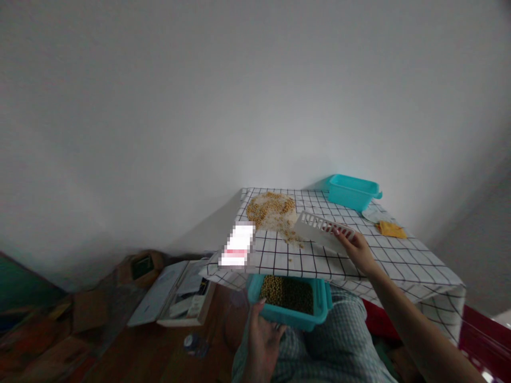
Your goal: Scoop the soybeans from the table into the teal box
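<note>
My left hand (261,335) grips the near wall of a teal tub (321,300) held below the table's front edge, above my lap. Tan beans and darker ones lie inside it. On the table, my right hand (357,250) holds a white slotted basket (325,230) tilted on its side. The basket's edge sits against a pile of tan beans mixed with white grains (271,210) on the checked tablecloth (399,260). A few stray beans trail from the pile toward the table's front edge.
A second teal tub (353,191) stands at the table's back right, with a white scrap and a yellow cloth (391,230) beside it. A blurred white item (238,246) lies on the left table corner. Boxes and papers (175,295) clutter the floor to the left.
</note>
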`<state>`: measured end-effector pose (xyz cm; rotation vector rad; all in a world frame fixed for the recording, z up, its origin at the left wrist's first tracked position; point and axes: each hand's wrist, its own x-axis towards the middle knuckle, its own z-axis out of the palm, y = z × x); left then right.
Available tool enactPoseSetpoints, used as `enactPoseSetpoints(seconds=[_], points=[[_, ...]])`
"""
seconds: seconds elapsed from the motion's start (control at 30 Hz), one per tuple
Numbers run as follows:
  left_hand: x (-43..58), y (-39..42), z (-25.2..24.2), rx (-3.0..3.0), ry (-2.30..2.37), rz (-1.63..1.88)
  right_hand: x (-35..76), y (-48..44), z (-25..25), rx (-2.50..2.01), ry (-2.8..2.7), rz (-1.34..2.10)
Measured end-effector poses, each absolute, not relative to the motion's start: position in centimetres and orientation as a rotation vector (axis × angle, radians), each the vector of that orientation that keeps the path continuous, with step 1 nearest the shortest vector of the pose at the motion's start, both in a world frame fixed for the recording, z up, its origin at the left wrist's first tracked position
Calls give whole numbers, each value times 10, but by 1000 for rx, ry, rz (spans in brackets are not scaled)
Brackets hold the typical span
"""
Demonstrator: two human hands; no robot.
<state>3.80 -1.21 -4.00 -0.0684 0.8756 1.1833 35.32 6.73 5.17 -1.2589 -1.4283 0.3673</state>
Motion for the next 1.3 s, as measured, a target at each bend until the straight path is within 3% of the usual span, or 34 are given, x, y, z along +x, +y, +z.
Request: enactPoseSetpoints(seconds=[1.3], points=[[34, -8, -56, -71, 833, 1195, 337, 65, 56, -1214, -1408, 483]])
